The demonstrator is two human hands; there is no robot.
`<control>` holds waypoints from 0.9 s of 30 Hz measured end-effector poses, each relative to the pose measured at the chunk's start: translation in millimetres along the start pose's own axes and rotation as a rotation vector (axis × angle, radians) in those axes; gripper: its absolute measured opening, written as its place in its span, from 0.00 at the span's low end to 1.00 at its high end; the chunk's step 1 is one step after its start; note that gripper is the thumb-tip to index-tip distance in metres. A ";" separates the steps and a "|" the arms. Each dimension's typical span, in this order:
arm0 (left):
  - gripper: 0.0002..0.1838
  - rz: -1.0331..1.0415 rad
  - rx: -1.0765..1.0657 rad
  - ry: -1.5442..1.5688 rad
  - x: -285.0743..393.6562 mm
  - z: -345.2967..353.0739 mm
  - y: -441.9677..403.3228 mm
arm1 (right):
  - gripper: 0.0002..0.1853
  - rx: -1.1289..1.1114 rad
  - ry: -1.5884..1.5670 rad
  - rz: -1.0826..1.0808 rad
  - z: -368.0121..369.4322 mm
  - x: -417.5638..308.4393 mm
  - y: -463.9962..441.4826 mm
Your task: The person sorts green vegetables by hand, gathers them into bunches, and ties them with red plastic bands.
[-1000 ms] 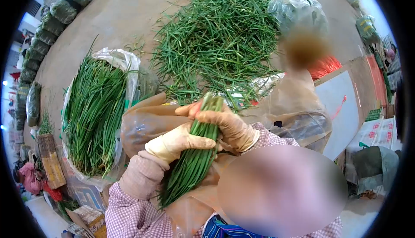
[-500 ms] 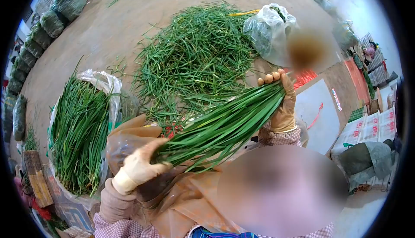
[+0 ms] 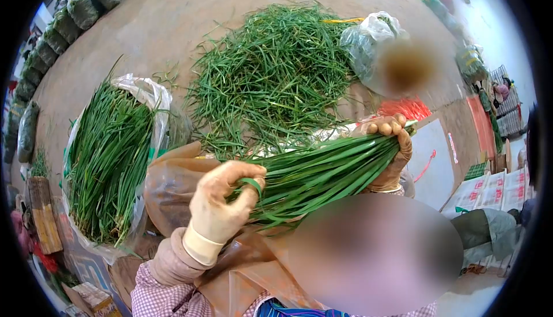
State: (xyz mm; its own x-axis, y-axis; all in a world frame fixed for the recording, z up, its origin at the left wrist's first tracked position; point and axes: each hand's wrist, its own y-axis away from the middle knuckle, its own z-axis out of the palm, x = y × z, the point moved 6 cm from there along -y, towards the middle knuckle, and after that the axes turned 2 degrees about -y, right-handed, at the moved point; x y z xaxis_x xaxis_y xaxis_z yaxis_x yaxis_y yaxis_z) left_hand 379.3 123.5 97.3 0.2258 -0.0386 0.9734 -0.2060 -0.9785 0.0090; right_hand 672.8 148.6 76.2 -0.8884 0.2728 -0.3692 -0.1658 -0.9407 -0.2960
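Note:
A bunch of long, flat-leaved garlic chives [image 3: 322, 173] stretches across the middle in front of me. My right hand [image 3: 394, 144], in a tan glove, is wrapped round its pale stem end on the right. At the leafy left end, my left hand [image 3: 222, 199] in a cream glove pinches a chive leaf, which curls over between thumb and fingers. Below the bunch, a brown translucent plastic apron [image 3: 242, 265] covers my lap. To the left stands an open plastic bag [image 3: 161, 95] packed with upright garlic chives [image 3: 109, 167].
A large heap of loose green leaves [image 3: 276, 69] lies on the floor ahead. Beside it is a clear plastic bag [image 3: 360, 43]. Red ties [image 3: 406, 108] and a white board [image 3: 426, 155] lie right. Filled bags [image 3: 66, 26] line the far left; white boxes [image 3: 489, 187] are stacked right.
My left hand has moved up and right, its fingers closing on a leaf at the bunch's tip end. My right hand has shifted slightly right and down, still gripping the chives.

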 end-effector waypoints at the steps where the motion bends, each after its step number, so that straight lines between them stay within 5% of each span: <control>1: 0.07 -0.039 -0.035 -0.005 -4.7 5.4 5.3 | 0.10 -0.025 0.020 -0.009 1.0 -1.4 -0.1; 7: 0.08 -0.105 -0.012 -0.126 -31.3 20.1 22.9 | 0.10 -0.034 0.015 0.002 2.5 2.1 0.2; 10: 0.09 0.144 0.117 -0.210 -22.6 21.8 17.2 | 0.10 -0.027 0.006 0.028 0.9 7.7 1.1; 27: 0.11 0.277 -0.053 -0.393 -9.7 52.0 -5.3 | 0.10 -0.018 -0.015 0.097 -4.1 20.6 7.4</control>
State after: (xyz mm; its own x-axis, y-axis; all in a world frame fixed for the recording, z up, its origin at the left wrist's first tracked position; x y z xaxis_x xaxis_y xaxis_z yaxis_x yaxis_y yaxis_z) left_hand 427.7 118.5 75.9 0.4965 -0.3797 0.7806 -0.3548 -0.9095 -0.2167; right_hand 655.0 148.1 62.8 -0.9061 0.1778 -0.3839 -0.0716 -0.9587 -0.2751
